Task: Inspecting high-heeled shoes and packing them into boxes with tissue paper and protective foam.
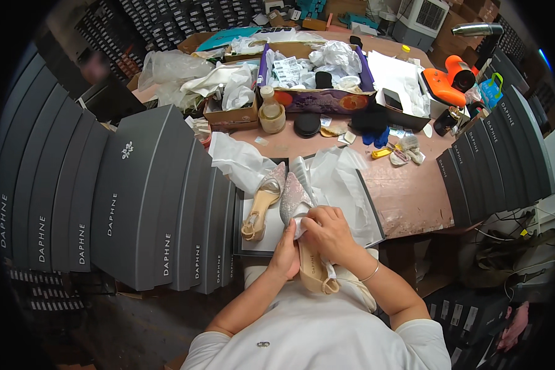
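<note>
A pale, glittery pointed-toe shoe [296, 196] with a beige insole is in my hands, its toe pointing away from me and its heel end near my shirt. My left hand [283, 256] is wrapped round its left side. At the shoe's opening, my right hand [330, 235] has its fingers closed on a bit of white paper or cloth [300, 227]; which of the two I cannot tell. The matching shoe [264, 206] rests to the left in an open shoebox [374, 216]. White tissue paper [338, 179] spreads over the box.
Dark grey shoeboxes [135, 203] stand stacked on the left, with another stack [502, 160] on the right. Behind sit a purple carton [314, 100] of crumpled paper, a bottle [269, 111], a round black tin [307, 124], a yellow-handled tool [381, 152] and an orange heat-gun-like device [445, 86].
</note>
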Demonstrator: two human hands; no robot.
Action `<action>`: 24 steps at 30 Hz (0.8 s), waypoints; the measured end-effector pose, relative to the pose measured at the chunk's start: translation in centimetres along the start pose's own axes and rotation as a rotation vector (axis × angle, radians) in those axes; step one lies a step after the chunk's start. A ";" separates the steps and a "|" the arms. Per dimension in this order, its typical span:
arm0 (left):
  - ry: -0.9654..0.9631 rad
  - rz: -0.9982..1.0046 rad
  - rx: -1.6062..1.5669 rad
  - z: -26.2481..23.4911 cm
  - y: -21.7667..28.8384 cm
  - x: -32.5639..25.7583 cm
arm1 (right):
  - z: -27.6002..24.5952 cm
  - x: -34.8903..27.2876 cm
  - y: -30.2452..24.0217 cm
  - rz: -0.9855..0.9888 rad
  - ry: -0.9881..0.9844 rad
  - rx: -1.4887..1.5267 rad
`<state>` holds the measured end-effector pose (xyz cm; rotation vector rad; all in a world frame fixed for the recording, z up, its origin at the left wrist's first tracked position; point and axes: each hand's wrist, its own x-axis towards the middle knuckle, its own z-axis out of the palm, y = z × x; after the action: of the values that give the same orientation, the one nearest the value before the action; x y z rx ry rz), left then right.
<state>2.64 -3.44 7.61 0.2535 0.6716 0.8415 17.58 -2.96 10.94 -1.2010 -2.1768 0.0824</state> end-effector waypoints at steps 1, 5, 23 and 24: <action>-0.011 -0.005 0.004 0.1 0.0 -0.1 | 0.3 0.1 0.2 0.007 0.004 0.000; -0.029 0.003 0.047 1.0 -1.5 -0.1 | 1.2 0.6 1.2 0.127 0.085 -0.069; 0.378 0.811 1.527 -4.2 9.2 0.4 | -1.0 -1.0 12.1 0.484 0.001 0.302; 0.401 0.690 1.606 -5.2 9.8 0.3 | 0.3 -1.6 13.1 0.523 -0.080 0.225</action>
<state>-6.49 2.91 8.03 1.8762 1.5917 0.8167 27.67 3.50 5.39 -1.6185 -1.8052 0.5867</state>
